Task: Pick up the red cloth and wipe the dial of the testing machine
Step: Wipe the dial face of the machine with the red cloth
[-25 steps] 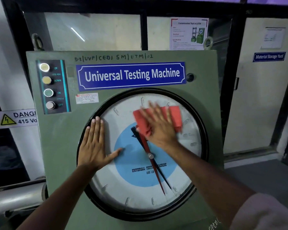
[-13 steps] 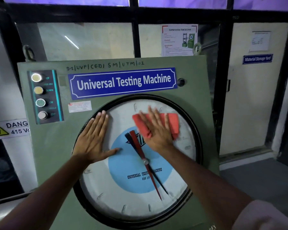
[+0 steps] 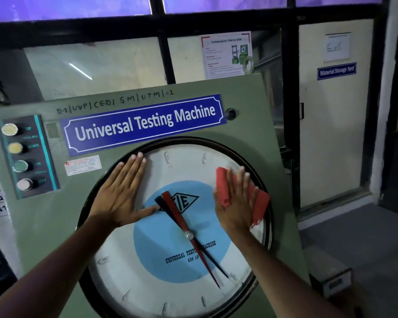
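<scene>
Since the earlier frame, the right hand (image 3: 236,203) and the red cloth (image 3: 225,187) have shifted from the upper centre of the dial (image 3: 170,283) to its right edge. The right hand lies flat, fingers extended, pressing the cloth against the dial face. The left hand (image 3: 122,196) is fully spread, palm flat on the dial's upper left, its fingertips at the black rim (image 3: 83,283), thumb beside the red pointer (image 3: 182,221).
</scene>
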{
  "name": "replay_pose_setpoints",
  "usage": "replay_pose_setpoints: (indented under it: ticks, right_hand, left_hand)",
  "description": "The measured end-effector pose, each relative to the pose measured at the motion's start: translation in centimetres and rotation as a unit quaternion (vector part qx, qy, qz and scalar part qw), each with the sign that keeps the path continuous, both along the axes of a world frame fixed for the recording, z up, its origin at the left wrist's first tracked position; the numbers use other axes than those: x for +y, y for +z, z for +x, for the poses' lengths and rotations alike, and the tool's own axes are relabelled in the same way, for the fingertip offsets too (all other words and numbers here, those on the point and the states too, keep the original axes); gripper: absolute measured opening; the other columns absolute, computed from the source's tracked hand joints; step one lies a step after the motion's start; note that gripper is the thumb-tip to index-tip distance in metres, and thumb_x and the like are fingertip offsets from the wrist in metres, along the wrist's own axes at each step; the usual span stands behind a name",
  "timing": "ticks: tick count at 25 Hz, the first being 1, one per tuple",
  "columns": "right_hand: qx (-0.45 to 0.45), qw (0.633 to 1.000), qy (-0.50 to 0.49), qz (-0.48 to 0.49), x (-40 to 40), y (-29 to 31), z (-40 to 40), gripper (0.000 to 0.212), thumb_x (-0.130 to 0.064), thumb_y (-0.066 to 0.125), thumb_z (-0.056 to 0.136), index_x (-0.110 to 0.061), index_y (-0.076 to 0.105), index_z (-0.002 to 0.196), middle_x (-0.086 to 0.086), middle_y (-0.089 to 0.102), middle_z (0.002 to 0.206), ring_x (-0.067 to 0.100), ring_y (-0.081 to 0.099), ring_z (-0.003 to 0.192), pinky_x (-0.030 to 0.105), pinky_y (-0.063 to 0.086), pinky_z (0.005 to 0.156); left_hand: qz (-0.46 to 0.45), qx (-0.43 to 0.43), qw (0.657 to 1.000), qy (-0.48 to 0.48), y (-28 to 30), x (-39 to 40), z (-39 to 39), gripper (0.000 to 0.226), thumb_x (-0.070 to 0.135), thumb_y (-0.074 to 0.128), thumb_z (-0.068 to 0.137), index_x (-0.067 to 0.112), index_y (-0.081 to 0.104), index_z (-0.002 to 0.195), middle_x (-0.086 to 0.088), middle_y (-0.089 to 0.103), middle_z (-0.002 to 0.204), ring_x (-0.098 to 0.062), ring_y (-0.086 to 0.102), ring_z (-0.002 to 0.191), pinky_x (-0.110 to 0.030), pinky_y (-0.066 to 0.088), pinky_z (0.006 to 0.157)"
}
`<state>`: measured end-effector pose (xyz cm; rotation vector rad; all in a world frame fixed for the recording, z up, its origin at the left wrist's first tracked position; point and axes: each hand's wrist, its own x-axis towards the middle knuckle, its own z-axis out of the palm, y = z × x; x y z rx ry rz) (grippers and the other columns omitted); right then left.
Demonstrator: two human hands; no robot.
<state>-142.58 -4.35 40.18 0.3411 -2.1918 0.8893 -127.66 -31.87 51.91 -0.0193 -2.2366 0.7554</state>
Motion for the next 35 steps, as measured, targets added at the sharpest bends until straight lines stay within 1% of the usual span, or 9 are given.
replay_pose_setpoints:
  ticks: [4, 10, 15, 19, 22, 26, 29, 32, 35]
  right_hand:
    - [-0.019, 0.994, -0.044, -0.095, -2.6, 3.9, 0.2, 0.078, -0.063, 0.029, 0.105, -0.026, 0.008, 0.171, 0.011, 0.006, 0.179, 0.033, 0.006, 0.166, 0.067, 0.011, 0.129]
    - [0.155, 0.986, 0.031, 0.048, -5.4, 6.6, -1.0, 0.089, -0.076, 0.04, 0.099, -0.035, 0.007, 0.171, -0.001, 0.002, 0.181, 0.022, 0.002, 0.167, 0.06, 0.0, 0.131]
    - [-0.032, 0.994, -0.038, -0.097, -0.6, -1.4, -0.1, 0.083, -0.074, 0.025, 0.101, -0.03, 0.009, 0.17, 0.004, 0.01, 0.179, 0.027, 0.008, 0.166, 0.063, 0.01, 0.13]
    - [-0.116, 0.963, -0.058, -0.237, -3.4, 3.8, 0.9, 0.086, -0.071, 0.034, 0.101, -0.027, 0.009, 0.17, 0.007, 0.006, 0.179, 0.032, 0.004, 0.166, 0.067, 0.009, 0.128]
    - [0.016, 0.991, -0.02, -0.135, -8.0, 8.5, 2.0, 0.088, -0.073, 0.036, 0.1, -0.031, 0.007, 0.171, 0.003, 0.003, 0.18, 0.029, -0.001, 0.166, 0.063, -0.004, 0.13]
    - [0.177, 0.982, 0.057, 0.017, -7.6, 7.2, 0.3, 0.091, -0.066, 0.049, 0.094, -0.035, 0.01, 0.171, -0.002, 0.006, 0.181, 0.022, 0.004, 0.167, 0.06, 0.004, 0.131]
    - [0.095, 0.994, -0.008, -0.056, -4.2, 3.6, -1.5, 0.08, -0.063, 0.039, 0.101, -0.034, 0.013, 0.171, 0.001, 0.011, 0.18, 0.027, 0.005, 0.166, 0.059, 0.001, 0.132]
    - [-0.001, 0.987, -0.076, -0.141, -2.3, -2.9, 0.2, 0.077, -0.064, 0.036, 0.103, -0.032, 0.015, 0.17, 0.003, 0.014, 0.178, 0.031, 0.011, 0.165, 0.063, 0.011, 0.131]
    - [-0.064, 0.978, -0.053, -0.192, -1.2, -7.1, 2.2, 0.077, -0.066, 0.031, 0.104, -0.035, 0.002, 0.169, 0.001, 0.005, 0.178, 0.029, 0.009, 0.166, 0.067, 0.016, 0.128]
  left_hand:
    - [0.002, -0.005, 1.0, 0.002, -0.1, 0.0, 0.0, 0.13, 0.096, 0.032, 0.085, 0.003, 0.007, 0.172, -0.015, 0.003, 0.182, -0.027, 0.005, 0.17, -0.046, 0.006, 0.138]
    - [0.003, 0.002, 1.0, -0.006, 0.1, 0.2, 0.0, 0.128, 0.095, 0.034, 0.085, 0.004, 0.009, 0.172, -0.014, 0.006, 0.182, -0.025, 0.006, 0.17, -0.042, 0.0, 0.138]
    - [0.003, -0.003, 1.0, -0.005, 0.2, 0.7, 0.3, 0.128, 0.095, 0.031, 0.086, 0.004, 0.006, 0.172, -0.014, 0.006, 0.182, -0.022, -0.001, 0.17, -0.04, -0.004, 0.138]
    - [0.01, 0.002, 1.0, -0.009, 0.1, 0.7, 0.4, 0.127, 0.093, 0.034, 0.086, 0.005, 0.007, 0.172, -0.014, 0.007, 0.182, -0.022, -0.001, 0.17, -0.039, -0.004, 0.138]
    - [0.014, 0.009, 1.0, -0.022, -0.1, 0.7, 0.3, 0.126, 0.091, 0.038, 0.085, 0.004, 0.01, 0.172, -0.013, 0.008, 0.182, -0.023, 0.004, 0.17, -0.041, 0.001, 0.138]
    - [0.017, 0.008, 1.0, -0.023, 0.0, 0.4, 0.1, 0.127, 0.092, 0.038, 0.084, 0.005, 0.009, 0.172, -0.01, 0.005, 0.183, -0.024, 0.006, 0.17, -0.041, 0.001, 0.138]
    - [0.013, 0.003, 1.0, -0.006, 0.0, 0.8, 0.2, 0.128, 0.092, 0.037, 0.084, 0.004, 0.008, 0.172, -0.012, 0.006, 0.182, -0.022, 0.002, 0.17, -0.039, -0.003, 0.138]
    - [0.015, 0.003, 1.0, -0.01, 0.0, 1.0, 0.4, 0.127, 0.09, 0.038, 0.085, 0.001, 0.011, 0.171, -0.015, 0.011, 0.181, -0.022, 0.001, 0.17, -0.04, -0.002, 0.138]
    - [0.013, 0.004, 1.0, -0.006, -0.1, 0.9, 0.4, 0.126, 0.09, 0.037, 0.085, 0.002, 0.009, 0.171, -0.013, 0.008, 0.182, -0.023, 0.003, 0.17, -0.041, -0.001, 0.138]
